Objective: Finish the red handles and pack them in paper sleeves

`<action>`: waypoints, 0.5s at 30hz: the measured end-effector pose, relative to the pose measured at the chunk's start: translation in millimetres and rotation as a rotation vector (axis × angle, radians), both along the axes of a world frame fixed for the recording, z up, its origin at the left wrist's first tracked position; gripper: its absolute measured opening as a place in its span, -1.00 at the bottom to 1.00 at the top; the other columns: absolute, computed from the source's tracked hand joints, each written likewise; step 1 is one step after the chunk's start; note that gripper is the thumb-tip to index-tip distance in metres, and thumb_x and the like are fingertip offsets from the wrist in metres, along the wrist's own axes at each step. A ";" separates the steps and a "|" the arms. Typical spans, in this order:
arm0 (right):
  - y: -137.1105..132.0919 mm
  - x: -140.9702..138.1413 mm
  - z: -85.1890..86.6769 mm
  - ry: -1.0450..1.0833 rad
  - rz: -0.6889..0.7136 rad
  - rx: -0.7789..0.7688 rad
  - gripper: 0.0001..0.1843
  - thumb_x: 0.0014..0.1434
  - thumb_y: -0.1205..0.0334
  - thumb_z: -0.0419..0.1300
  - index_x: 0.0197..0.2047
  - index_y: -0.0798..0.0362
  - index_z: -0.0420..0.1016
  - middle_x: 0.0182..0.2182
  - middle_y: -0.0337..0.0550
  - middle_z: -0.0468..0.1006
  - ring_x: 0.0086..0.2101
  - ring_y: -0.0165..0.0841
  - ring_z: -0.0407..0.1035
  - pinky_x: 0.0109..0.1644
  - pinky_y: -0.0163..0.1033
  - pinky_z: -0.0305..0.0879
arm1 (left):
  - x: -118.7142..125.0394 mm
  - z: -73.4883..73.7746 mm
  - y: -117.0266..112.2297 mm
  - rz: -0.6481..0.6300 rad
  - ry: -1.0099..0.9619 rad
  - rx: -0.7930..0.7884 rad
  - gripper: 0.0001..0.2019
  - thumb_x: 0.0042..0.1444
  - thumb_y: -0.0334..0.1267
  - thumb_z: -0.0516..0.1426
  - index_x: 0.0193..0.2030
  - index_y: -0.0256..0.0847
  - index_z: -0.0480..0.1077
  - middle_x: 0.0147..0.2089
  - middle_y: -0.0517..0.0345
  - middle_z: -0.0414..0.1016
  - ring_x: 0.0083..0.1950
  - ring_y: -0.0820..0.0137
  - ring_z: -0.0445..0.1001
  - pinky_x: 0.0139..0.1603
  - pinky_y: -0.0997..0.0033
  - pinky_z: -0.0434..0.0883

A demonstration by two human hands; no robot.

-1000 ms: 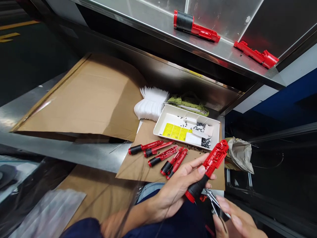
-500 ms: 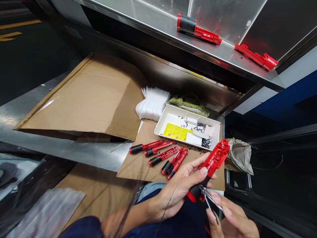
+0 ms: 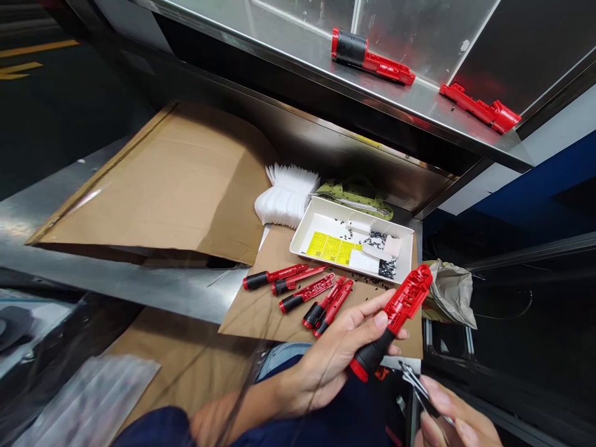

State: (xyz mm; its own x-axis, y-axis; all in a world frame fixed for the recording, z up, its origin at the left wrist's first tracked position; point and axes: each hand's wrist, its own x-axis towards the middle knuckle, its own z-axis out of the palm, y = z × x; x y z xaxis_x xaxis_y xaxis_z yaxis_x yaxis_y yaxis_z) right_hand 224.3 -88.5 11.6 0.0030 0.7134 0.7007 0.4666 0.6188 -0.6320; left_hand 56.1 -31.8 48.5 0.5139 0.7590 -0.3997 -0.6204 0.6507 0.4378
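My left hand [image 3: 335, 354] is closed around a red plastic tool handle [image 3: 405, 304], with its black rubber grip [image 3: 370, 355] lying across my palm and the open red housing pointing up and away from me. My right hand [image 3: 459, 422] is down at the lower right, pinching a small metal tool [image 3: 416, 383] in its fingers. The tool's tips are pointing toward the handle's grip, near it but not touching.

Just beyond my left hand, a cardboard sheet [image 3: 274, 279] is lying under five more red handle pieces [image 3: 307, 292], some with black grips. Farther ahead of that hand, a white plastic tray [image 3: 302, 239] is sitting on the cardboard, holding black screws [image 3: 386, 268] and yellow labels [image 3: 328, 248]. A stack of white sheets [image 3: 286, 198] is resting to the left of the tray, and a crumpled grey bag [image 3: 451, 295] is lying beyond my right hand. High above both hands, two more red handle pieces [image 3: 372, 56] [image 3: 479, 108] are lying on a stainless steel shelf [image 3: 298, 62].
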 end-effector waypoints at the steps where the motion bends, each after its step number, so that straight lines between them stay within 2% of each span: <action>1: -0.2 0.7 -0.2 0.003 0.023 0.004 -0.82 0.19 0.28 0.31 -0.13 -0.06 0.49 -0.51 -0.26 0.64 -0.51 -0.24 0.61 -0.47 -0.32 0.60 | -0.1 -0.2 0.5 0.003 -0.008 0.000 -0.42 0.06 -0.08 0.33 0.23 -0.09 0.42 -0.20 0.08 0.55 -0.29 0.50 0.46 -0.22 0.57 0.37; 3: 0.5 -4.4 2.5 0.079 -0.005 0.045 -0.74 0.17 0.35 0.32 -0.06 -0.02 0.47 -0.43 -0.20 0.67 -0.45 -0.23 0.62 -0.42 -0.28 0.62 | -0.5 0.0 1.2 0.003 -0.017 -0.008 -0.40 0.03 -0.04 0.35 0.23 -0.09 0.43 -0.20 0.08 0.55 -0.32 0.51 0.46 -0.23 0.57 0.37; 6: 2.9 -18.4 11.8 0.110 -0.061 0.023 -0.79 0.22 0.33 0.30 -0.08 0.02 0.42 -0.38 -0.17 0.67 -0.42 -0.26 0.63 -0.37 -0.27 0.63 | -1.1 1.5 1.4 0.011 -0.005 -0.020 -0.38 0.01 -0.04 0.35 0.23 -0.09 0.42 -0.19 0.07 0.55 -0.33 0.52 0.46 -0.26 0.57 0.36; 10: 3.7 -20.8 20.3 -0.015 0.031 -0.053 -0.81 0.23 0.33 0.29 -0.12 0.04 0.38 -0.36 -0.14 0.67 -0.38 -0.24 0.64 -0.34 -0.24 0.64 | -1.1 3.0 0.9 0.004 0.012 -0.015 -0.41 0.04 -0.06 0.34 0.24 -0.08 0.42 -0.17 0.07 0.53 -0.32 0.51 0.45 -0.26 0.57 0.36; 15: 1.3 -14.4 17.6 -0.023 0.051 -0.075 -0.77 0.22 0.37 0.29 -0.08 0.04 0.37 -0.33 -0.11 0.68 -0.34 -0.21 0.64 -0.29 -0.19 0.65 | 0.2 0.4 1.2 0.008 0.017 0.005 -0.40 0.05 -0.11 0.34 0.25 -0.08 0.40 -0.17 0.07 0.53 -0.28 0.47 0.43 -0.27 0.55 0.35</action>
State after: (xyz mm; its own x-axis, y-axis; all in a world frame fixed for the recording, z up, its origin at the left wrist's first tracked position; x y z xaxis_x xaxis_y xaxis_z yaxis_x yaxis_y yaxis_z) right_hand 209.9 -87.2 29.1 -0.0499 0.7625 0.6451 0.4509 0.5936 -0.6666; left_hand 56.3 -30.6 48.9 0.5007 0.7653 -0.4045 -0.6182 0.6432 0.4518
